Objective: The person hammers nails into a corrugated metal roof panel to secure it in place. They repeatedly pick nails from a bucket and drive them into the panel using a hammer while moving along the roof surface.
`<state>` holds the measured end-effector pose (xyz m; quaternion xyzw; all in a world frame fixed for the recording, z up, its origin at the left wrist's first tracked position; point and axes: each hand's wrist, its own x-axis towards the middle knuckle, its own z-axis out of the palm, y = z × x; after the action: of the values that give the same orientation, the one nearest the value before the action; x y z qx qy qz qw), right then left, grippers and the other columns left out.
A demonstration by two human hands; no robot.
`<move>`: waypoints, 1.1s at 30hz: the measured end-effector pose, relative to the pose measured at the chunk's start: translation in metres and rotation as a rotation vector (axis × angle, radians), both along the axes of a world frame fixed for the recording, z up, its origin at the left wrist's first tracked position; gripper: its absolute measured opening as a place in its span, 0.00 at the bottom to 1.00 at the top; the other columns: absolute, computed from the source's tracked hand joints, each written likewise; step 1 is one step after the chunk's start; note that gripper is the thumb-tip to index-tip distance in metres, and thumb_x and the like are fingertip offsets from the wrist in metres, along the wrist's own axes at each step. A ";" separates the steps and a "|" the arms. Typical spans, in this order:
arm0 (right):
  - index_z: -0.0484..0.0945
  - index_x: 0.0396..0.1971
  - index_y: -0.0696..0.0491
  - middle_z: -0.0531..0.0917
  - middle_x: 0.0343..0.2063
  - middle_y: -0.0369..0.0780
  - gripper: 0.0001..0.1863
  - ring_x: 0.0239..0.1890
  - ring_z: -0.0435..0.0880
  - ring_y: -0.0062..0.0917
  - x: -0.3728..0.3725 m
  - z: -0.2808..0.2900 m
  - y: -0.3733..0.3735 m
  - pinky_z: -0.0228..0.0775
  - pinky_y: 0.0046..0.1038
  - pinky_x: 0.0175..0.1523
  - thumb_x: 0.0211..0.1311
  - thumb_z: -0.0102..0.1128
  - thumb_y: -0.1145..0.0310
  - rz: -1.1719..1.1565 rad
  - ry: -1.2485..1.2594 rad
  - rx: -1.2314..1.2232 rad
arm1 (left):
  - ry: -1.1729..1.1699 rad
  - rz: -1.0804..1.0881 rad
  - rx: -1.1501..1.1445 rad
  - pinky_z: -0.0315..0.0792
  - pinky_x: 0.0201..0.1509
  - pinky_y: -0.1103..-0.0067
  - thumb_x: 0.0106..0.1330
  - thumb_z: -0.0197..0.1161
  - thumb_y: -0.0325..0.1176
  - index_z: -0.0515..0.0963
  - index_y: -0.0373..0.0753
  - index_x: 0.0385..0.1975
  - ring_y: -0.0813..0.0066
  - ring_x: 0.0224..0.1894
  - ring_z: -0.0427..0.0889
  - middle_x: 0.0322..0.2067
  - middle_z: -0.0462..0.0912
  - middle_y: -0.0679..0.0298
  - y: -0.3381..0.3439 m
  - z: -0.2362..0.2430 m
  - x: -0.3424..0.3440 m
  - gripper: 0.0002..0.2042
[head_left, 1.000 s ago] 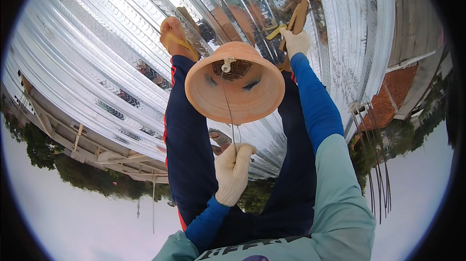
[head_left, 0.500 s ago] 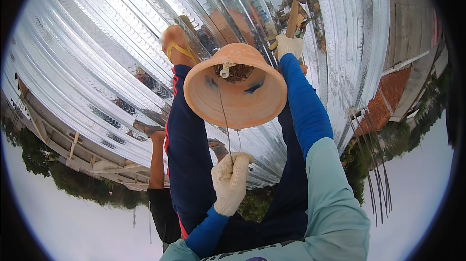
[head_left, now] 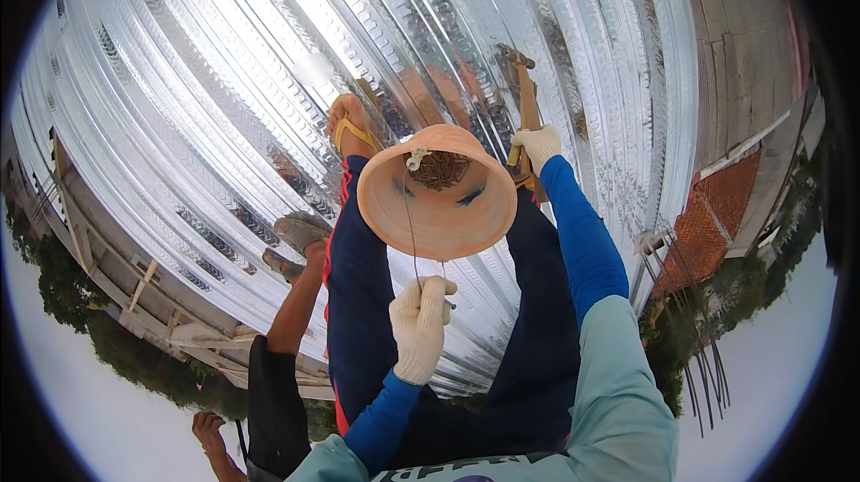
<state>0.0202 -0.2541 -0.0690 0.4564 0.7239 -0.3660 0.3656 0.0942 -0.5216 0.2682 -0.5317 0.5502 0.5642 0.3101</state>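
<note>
My left hand [head_left: 419,330], in a cream knitted glove, is closed round the wire handle [head_left: 413,240] of an orange bucket [head_left: 434,224]. The bucket hangs tilted between my legs, its mouth facing me. A heap of brown nails [head_left: 441,168] lies at its bottom, and a pale knob sits where the wire meets the wall. To the right of the bucket, my gloved right hand [head_left: 539,145] grips a hammer [head_left: 527,92] by its wooden handle. The hammer's head points away from me, just above the metal sheets. Part of the handle's lower end is hidden.
Shiny ribbed metal sheets [head_left: 224,115] spread under my feet. My foot in a yellow-strapped sandal [head_left: 352,128] stands on them. At left is another person's leg [head_left: 296,303] and hand [head_left: 208,433]. Steel rods [head_left: 703,374] stick out at right, near a tiled roof [head_left: 717,218].
The bucket and my right hand with the hammer sit lower in view. The hammer shows more clearly. The other person's leg has shifted, and their hand has come into view at lower left.
</note>
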 end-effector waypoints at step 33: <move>0.89 0.46 0.64 0.93 0.42 0.55 0.29 0.45 0.96 0.45 -0.093 0.554 -0.063 0.89 0.41 0.52 0.47 0.84 0.58 0.817 -0.443 0.255 | 0.444 0.274 -0.388 0.67 0.26 0.74 0.78 0.64 0.46 0.83 0.33 0.25 0.78 0.20 0.75 0.18 0.78 0.66 -0.379 0.160 -0.184 0.22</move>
<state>-0.0726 -0.3175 0.4854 0.2428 0.7879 0.0053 0.5659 -0.0900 -0.9010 0.4282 -0.5142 0.6250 0.5874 -0.0035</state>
